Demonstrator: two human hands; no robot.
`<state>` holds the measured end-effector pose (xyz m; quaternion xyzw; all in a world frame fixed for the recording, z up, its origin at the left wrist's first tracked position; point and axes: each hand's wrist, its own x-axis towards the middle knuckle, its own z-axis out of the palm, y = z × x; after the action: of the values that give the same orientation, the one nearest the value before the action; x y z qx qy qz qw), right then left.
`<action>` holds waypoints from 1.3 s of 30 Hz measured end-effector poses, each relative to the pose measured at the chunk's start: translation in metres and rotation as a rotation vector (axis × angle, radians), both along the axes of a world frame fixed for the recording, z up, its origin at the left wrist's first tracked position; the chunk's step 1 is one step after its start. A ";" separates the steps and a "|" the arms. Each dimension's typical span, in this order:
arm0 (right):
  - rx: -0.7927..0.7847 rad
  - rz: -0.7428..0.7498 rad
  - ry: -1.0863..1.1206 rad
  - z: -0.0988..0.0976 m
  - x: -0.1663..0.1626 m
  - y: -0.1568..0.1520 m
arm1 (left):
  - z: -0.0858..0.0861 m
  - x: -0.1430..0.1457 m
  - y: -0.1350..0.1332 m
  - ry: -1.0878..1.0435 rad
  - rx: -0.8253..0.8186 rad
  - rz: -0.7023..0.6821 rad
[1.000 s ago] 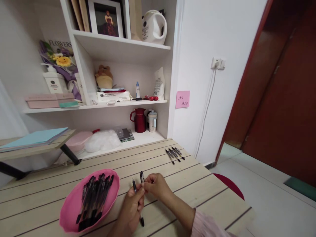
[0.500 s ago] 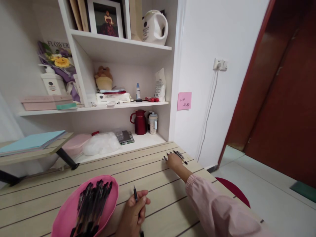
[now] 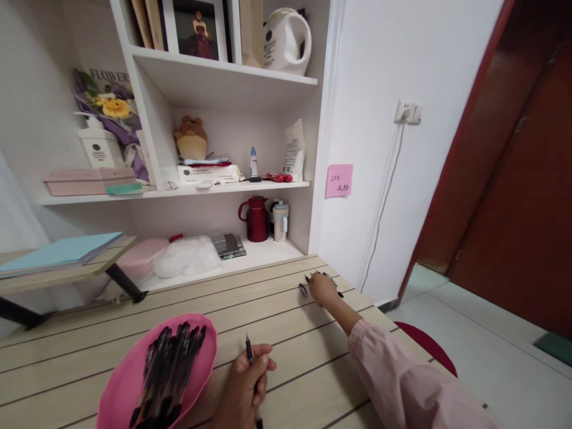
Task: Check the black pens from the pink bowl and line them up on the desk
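My left hand (image 3: 250,375), low in the middle of the view, is closed around a black pen (image 3: 249,348) with its tip pointing up and away. At the far right of the tabletop, my right hand (image 3: 322,289) reaches down among several small black pen parts, maybe caps. One dark piece (image 3: 303,290) lies just left of its fingers, and another pokes out on the right. The right fingertips are hidden behind the hand. Left of my left hand, a pink tray (image 3: 108,381) holds a bundle of black pens (image 3: 172,369).
The wood-plank table (image 3: 259,310) meets a white shelf unit holding a red jug (image 3: 257,219), a pale cup (image 3: 280,220) and a plastic bag (image 3: 187,257). A small stand (image 3: 89,268) with blue paper is at left. A pink note (image 3: 339,180) sticks to the wall.
My right hand has shifted slightly right, and the dark piece on its left shows more. My left hand still grips the pen. The camera view has moved a little.
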<state>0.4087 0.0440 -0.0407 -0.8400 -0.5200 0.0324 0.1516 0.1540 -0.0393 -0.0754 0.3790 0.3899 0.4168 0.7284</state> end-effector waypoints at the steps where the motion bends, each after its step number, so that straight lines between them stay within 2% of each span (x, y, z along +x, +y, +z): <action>1: 0.012 0.011 0.007 0.001 0.003 -0.003 | 0.001 0.000 0.000 0.003 -0.002 0.007; 5: 0.054 0.059 0.029 -0.001 0.010 -0.019 | 0.001 0.001 0.001 0.008 0.005 0.016; 10: 0.072 0.078 0.051 -0.012 0.002 -0.030 | -0.001 0.000 0.001 -0.009 0.018 -0.010; 16: 0.077 0.090 0.050 -0.019 -0.011 -0.026 | 0.002 -0.001 -0.001 0.000 0.012 -0.009; 26: 0.075 0.029 -0.047 -0.026 -0.022 -0.024 | -0.003 -0.002 0.001 0.008 0.029 -0.037; 39: 0.044 0.011 -0.057 -0.026 -0.014 -0.020 | -0.005 -0.001 0.003 0.038 0.039 -0.048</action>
<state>0.3949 0.0244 -0.0667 -0.8343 -0.5291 -0.0020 0.1548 0.1528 -0.0360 -0.0802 0.4103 0.3863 0.3993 0.7232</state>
